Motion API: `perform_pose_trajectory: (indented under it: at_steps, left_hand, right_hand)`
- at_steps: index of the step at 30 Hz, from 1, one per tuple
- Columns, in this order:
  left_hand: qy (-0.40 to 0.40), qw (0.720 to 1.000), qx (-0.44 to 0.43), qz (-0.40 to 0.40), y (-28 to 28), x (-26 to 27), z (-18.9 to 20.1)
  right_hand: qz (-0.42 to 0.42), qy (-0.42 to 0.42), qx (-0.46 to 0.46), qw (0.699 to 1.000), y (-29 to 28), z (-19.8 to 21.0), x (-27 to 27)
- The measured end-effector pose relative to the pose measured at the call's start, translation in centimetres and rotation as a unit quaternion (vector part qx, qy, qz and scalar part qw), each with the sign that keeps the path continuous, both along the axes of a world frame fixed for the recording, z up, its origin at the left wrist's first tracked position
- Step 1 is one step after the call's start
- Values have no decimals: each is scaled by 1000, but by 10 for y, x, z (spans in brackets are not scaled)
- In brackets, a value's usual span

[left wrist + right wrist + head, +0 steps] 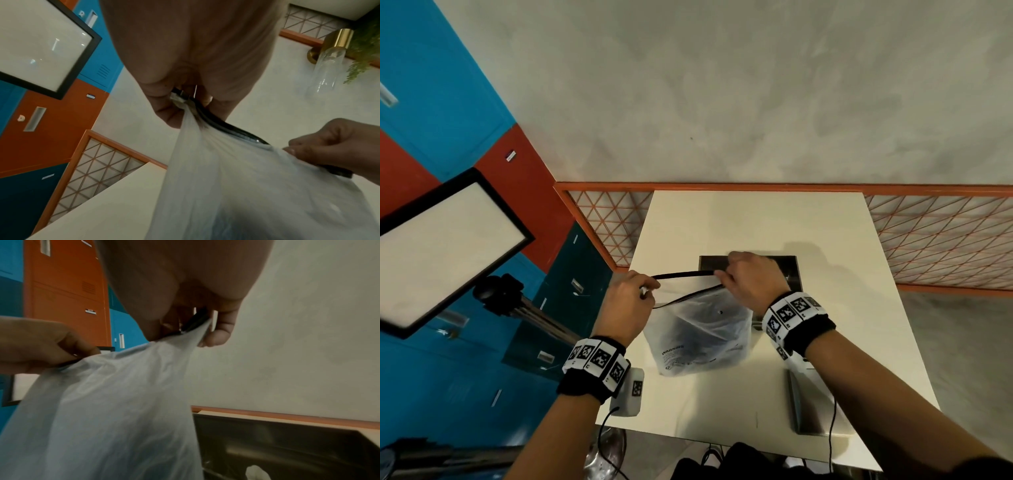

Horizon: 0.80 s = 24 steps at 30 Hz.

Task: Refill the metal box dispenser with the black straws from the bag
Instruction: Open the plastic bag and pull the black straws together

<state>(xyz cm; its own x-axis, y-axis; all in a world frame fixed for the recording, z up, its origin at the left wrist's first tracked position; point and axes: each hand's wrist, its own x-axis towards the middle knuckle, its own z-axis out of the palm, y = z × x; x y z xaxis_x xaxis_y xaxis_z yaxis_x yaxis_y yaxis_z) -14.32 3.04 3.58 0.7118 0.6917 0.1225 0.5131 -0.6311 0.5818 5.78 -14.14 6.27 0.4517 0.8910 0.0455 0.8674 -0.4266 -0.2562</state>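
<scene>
While standing over a pale surface (pixel 825 240), a person is pulling apart the black-edged mouth of a translucent bag (pixel 698 335). Left hand (pixel 628 301) and right hand (pixel 751 281) are each pinching the rim, fingers (pixel 170 113) curled tight around it. Dark straws are showing dimly inside the bag, which is hanging just in front of the open metal box (pixel 287 447).

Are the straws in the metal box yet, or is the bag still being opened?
Not yet. The left hand and right hand each pinch the black top edge of the plastic bag and pull it apart. The metal box sits open behind it. Still left: taking out the straws, a dark shape inside the bag, and filling the box.
</scene>
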Motion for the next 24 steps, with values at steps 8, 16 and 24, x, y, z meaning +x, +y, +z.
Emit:
perform_pose_trajectory:
  at_steps: [8, 16, 24]
  left_hand:
    - [26, 1000, -4, 9, -6, 7, -2]
    - [-113, 977, -179, 2, -31, 20, 10]
    - [-5, 947, -293, 133, -32, 2, -12]
  right_hand:
    - [-141, 114, -64, 981, -4, 12, -7]
    - [-219, 418, 163, 866, 1, 6, -7]
    - [-311, 705, 162, 616, -15, -26, -5]
